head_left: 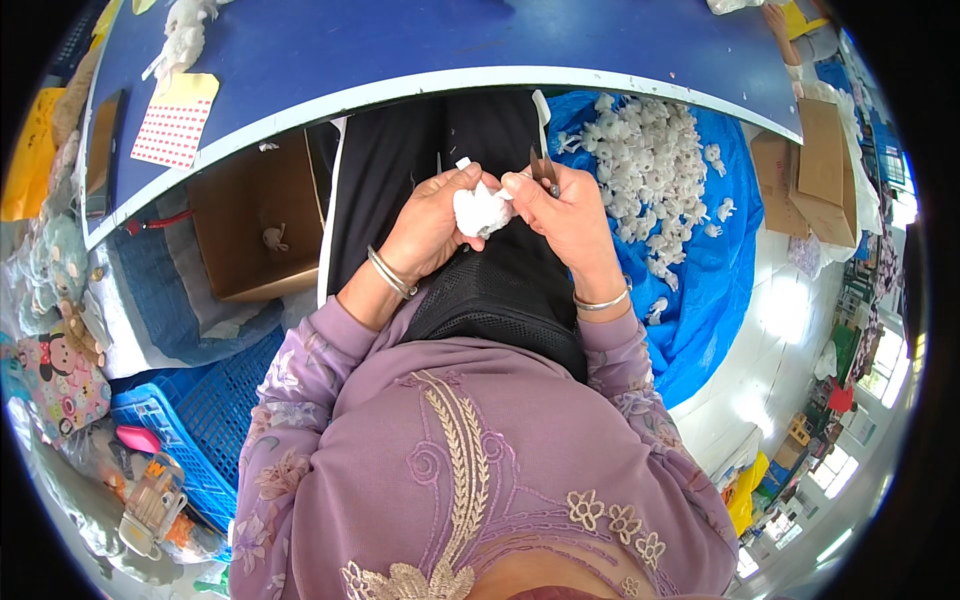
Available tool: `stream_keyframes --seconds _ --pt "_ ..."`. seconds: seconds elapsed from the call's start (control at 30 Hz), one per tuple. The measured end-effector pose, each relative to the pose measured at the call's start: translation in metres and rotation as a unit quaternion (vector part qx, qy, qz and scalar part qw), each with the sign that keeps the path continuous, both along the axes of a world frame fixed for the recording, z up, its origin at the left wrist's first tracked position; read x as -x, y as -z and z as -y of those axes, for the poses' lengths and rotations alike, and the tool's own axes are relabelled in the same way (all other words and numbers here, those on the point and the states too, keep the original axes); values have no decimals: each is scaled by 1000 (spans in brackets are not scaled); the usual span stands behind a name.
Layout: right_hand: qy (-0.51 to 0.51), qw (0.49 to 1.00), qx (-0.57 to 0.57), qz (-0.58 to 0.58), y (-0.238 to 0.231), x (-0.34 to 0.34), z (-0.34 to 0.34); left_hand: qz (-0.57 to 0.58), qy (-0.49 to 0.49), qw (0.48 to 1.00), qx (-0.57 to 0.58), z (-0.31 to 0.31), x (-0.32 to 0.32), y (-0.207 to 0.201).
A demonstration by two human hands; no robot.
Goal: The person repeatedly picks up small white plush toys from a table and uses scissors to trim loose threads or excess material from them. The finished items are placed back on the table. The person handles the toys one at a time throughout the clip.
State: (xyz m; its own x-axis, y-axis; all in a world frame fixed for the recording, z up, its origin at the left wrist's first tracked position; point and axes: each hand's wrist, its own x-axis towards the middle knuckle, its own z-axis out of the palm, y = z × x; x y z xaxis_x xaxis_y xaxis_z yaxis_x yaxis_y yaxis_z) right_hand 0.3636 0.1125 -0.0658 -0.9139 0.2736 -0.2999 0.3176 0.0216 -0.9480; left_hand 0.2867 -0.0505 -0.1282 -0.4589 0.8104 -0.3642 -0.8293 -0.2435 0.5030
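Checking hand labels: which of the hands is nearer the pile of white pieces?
Right. The right hand is just left of the pile; the left hand is farther left, beyond the right.

Free room above the black trousers (385, 165), the blue table (430, 38) an obstacle ahead

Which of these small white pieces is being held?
The white piece in the left hand. The others lie heaped or scattered on the blue sheet, bar one in the box.
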Motion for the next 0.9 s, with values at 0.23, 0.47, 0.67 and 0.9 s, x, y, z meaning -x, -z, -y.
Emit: stream_keyframes --seconds 0.23,0.47,0.67,0.9 --pt "48 999 -26 2 -6 0 -3 -69 -53 995 58 -2 -3 -16" --pt "86 996 -31 8 -2 2 -5 -230 20 972 28 3 -10 -23" --pt "84 995 -48 11 5 -2 -10 -227 85 969 53 6 -8 -24" --pt "138 931 -335 29 -28 -47 -108 -461 -40 884 66 60 52 -93"
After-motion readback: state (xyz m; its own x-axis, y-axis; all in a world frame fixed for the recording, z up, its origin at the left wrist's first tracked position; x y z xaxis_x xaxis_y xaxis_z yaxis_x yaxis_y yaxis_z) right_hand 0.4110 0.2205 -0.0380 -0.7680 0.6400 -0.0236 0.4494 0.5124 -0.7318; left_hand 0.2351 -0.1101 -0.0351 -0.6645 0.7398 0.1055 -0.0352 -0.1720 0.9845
